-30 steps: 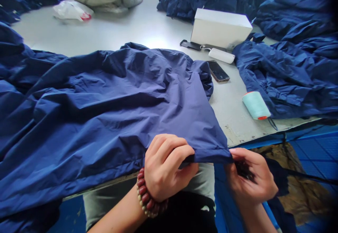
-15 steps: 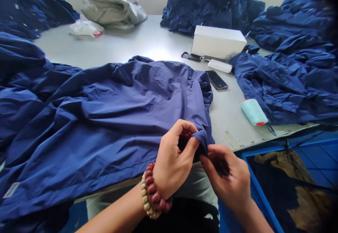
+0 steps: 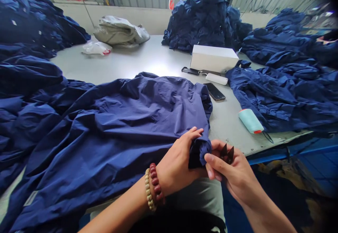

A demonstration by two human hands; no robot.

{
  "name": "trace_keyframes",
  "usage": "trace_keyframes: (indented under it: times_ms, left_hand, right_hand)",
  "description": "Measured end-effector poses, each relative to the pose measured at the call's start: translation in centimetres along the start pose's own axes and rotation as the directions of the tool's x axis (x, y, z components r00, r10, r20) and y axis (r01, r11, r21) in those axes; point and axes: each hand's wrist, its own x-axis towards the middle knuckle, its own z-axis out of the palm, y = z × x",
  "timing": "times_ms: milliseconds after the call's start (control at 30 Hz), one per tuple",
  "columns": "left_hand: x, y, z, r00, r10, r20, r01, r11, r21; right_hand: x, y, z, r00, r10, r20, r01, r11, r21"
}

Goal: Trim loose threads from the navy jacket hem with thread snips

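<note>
A navy blue garment lies spread across the near side of the table, its right end gathered at the front edge. My left hand, with two bead bracelets at the wrist, curves around that end; its fingers lie over the cloth and its thumb is below. My right hand pinches the bunched edge between thumb and fingers. Two dark pointed blades of thread snips stick up from within the right hand, the rest of them hidden by the palm and fingers.
On the table are a white box, a phone, a white power bank and a pale green thread cone. Navy garment piles stand at the back and both sides. A wrapped bundle sits back left.
The view has tilted up, showing more wall. My left fingers have straightened over the cloth. My right hand has turned palm up, bringing the snips' blades into sight.
</note>
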Motion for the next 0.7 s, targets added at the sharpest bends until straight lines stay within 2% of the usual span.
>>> trace_keyframes:
  times_ms: [100, 167, 233, 300, 367, 433, 500, 600, 700]
  left_hand:
    - [1.3, 0.6, -0.4, 1.000, -0.002, 0.010, 0.002, 0.999, 0.049]
    - [2.3, 0.8, -0.8, 0.999, 0.024, -0.040, -0.018, 0.991, 0.135]
    - [3.2, 0.7, -1.2, 0.992, 0.091, -0.092, -0.065, 0.965, 0.253]
    - [4.0, 0.1, -1.5, 0.980, 0.178, -0.085, -0.142, 0.936, 0.322]
    - [4.5, -0.8, -1.8, 0.969, 0.247, -0.013, -0.236, 0.939, 0.250]
    - [4.8, -1.6, -1.9, 0.961, 0.264, 0.076, -0.269, 0.961, 0.064]
    - [4.7, -2.2, -2.1, 0.966, 0.218, 0.141, -0.202, 0.972, -0.120]
    - [4.3, -2.6, -2.2, 0.977, 0.064, 0.203, -0.011, 0.967, -0.254]
    - [3.8, -3.1, -2.0, 0.982, -0.098, 0.162, 0.145, 0.941, -0.307]
  right_hand:
    - [-0.4, -1.2, 0.0, 1.000, -0.012, -0.015, 0.010, 0.994, -0.109]
    - [-0.6, -1.9, 0.1, 0.998, -0.060, -0.013, 0.056, 0.975, -0.214]
    - [-0.6, -2.5, 0.3, 0.988, -0.156, 0.008, 0.149, 0.920, -0.363]
    - [-0.3, -3.2, 0.6, 0.955, -0.295, 0.023, 0.263, 0.812, -0.521]
    - [0.2, -3.8, 0.7, 0.907, -0.421, 0.029, 0.341, 0.690, -0.638]
    - [0.9, -4.3, 0.6, 0.870, -0.492, 0.025, 0.364, 0.609, -0.704]
    - [2.1, -4.3, 0.2, 0.861, -0.509, 0.011, 0.361, 0.595, -0.718]
    - [4.2, -3.4, -0.8, 0.880, -0.474, -0.044, 0.324, 0.665, -0.673]
    - [6.4, -1.9, -1.4, 0.903, -0.419, -0.093, 0.284, 0.747, -0.601]
